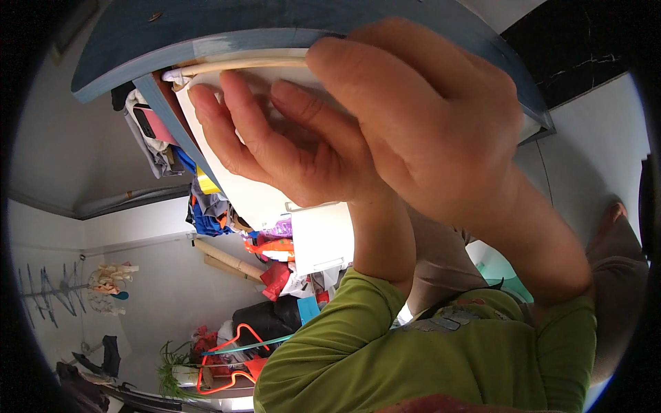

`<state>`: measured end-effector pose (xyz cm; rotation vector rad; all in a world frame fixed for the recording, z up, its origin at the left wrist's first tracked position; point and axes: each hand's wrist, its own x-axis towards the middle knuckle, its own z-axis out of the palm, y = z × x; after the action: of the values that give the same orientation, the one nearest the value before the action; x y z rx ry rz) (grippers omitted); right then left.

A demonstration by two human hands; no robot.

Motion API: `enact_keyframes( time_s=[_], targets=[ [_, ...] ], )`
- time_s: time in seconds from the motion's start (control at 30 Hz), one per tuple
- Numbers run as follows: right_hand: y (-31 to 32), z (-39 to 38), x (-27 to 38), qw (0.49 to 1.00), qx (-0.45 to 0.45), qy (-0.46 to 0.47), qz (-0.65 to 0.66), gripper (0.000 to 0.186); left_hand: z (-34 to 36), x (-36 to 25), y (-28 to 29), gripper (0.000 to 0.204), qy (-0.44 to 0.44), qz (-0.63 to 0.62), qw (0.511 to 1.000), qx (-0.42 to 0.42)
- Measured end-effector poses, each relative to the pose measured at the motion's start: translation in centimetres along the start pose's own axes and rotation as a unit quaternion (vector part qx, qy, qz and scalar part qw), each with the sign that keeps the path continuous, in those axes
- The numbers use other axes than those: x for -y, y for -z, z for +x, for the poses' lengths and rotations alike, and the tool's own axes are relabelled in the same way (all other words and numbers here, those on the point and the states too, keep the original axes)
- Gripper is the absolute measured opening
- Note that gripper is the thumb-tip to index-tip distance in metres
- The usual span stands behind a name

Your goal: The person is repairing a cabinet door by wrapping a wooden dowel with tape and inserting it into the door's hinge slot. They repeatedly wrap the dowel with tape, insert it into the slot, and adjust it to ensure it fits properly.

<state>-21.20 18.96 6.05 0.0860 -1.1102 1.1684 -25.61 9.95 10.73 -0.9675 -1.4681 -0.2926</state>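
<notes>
My left hand [292,155] is raised in front of the blue-topped table [227,27], its palm up and its curved fingers apart. Nothing shows in that palm. Above and partly in front of its wrist is my right hand [441,117], large and close, with the fingers curled in. What those fingers hold, if anything, is hidden from this side. Behind my left fingertips a pale wooden strip [241,65] runs along beneath the tabletop edge, over a white panel [237,186].
Folded clothes and a pink-and-black object [153,125] sit at the table's left side. Beyond are white drawers [320,237], colourful bags [275,249], orange hangers [206,375], a potted plant [180,372] and a drying rack [58,292]. A bare foot [615,211] shows at the right.
</notes>
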Motion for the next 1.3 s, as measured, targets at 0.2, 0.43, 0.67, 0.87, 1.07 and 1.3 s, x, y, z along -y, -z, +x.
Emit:
enact_keyframes(
  time_s=[0.2,0.43,0.67,0.87,1.07,1.3],
  targets=[
    [0.0,0.0,0.9,0.998,0.017,-0.064,0.008,0.021,1.0,-0.6,1.1,0.034,0.048,-0.017,0.998,0.031],
    [0.0,-0.2,-0.2,0.998,0.03,-0.04,0.025,0.021,4.7,0.6,1.9,0.035,0.051,0.084,0.992,0.075],
    [-0.5,0.3,-1.1,0.987,-0.018,0.133,-0.085,0.036,5.4,3.8,1.2,0.029,0.053,-0.174,0.982,0.059],
    [-0.6,0.6,-1.4,0.987,-0.012,0.135,-0.09,0.038,6.3,-0.1,0.8,0.022,0.208,-0.168,0.964,0.007],
    [0.2,1.5,-0.3,0.998,0.052,0.02,-0.028,0.034,6.4,0.1,0.8,0.02,0.182,-0.145,0.973,0.006],
    [-0.1,1.2,1.4,0.986,0.133,-0.095,-0.027,0.036,7.2,-2.1,-0.2,0.021,0.264,-0.076,0.961,-0.019]
  ],
)
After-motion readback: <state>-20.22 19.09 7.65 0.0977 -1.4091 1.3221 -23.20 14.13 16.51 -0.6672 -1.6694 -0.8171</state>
